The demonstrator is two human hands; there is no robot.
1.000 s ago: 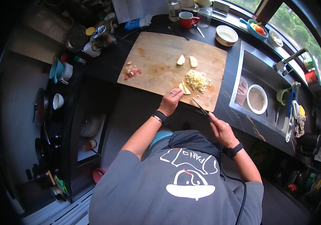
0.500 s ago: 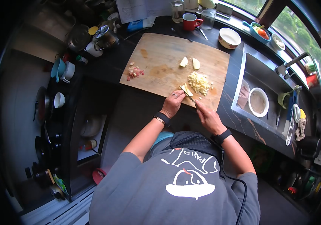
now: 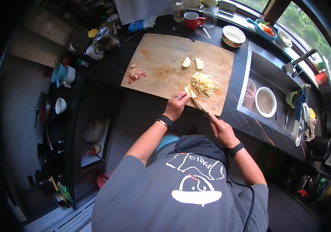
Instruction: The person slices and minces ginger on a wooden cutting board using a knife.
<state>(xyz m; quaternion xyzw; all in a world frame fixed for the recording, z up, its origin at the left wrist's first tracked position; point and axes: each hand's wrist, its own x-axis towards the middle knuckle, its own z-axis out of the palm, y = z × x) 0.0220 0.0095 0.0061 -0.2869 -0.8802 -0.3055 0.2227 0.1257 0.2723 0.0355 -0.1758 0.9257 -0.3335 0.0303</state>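
Note:
My left hand (image 3: 176,105) pinches a pale yellow piece (image 3: 190,91) at the near edge of the wooden cutting board (image 3: 165,54). In my right hand (image 3: 223,130) is the handle of a knife (image 3: 201,106); its blade points up and left, with the tip close to the held piece. Just beyond lies a heap of finely chopped pale yellow bits (image 3: 203,84). Two larger pale wedges (image 3: 199,63) rest farther back. Small pink and whitish scraps (image 3: 136,74) are at the board's left side.
Right of the board is a sink (image 3: 259,65) holding a white bowl (image 3: 266,102). A patterned bowl (image 3: 233,36), a red mug (image 3: 192,21) and glass jars stand behind the board. A metal pot (image 3: 106,40) stands at the back left.
Compared with half a second ago, my right hand and the knife have drawn back slightly to the right and toward me. My left hand stays on the yellow piece.

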